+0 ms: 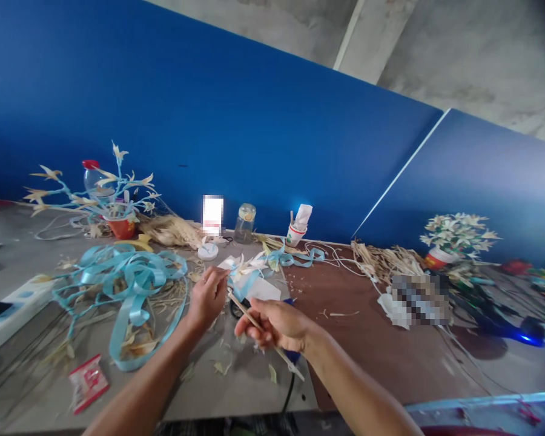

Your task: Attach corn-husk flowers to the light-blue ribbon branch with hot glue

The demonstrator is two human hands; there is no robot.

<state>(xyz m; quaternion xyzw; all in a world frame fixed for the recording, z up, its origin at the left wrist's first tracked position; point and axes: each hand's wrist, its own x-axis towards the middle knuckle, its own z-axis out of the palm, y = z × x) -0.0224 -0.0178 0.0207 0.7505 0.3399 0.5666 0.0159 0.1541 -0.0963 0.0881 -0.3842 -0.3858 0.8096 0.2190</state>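
My right hand (277, 324) is closed around a thin pale stick (282, 356), which slants from near my left fingers down to the right. Just left of the stick's upper end, my left hand (208, 297) has its fingers pinched together; what lies between them is too small to make out. Behind both hands lie pale dried petal-like pieces (249, 266), a white sheet (264, 289) and bits of light blue ribbon. A dark blue object, mostly hidden, sits under my right hand. Left of my left hand spreads a loose heap of light blue ribbon (138, 272).
At the back stand a red pot (122, 228) with blue-wrapped flower branches, a glass jar (244, 227), a white cup (296, 235) and another flower pot (438, 259). Dried fibres (170, 230) lie along the blue partition. A power strip (16, 309) and a red packet (89, 383) are left.
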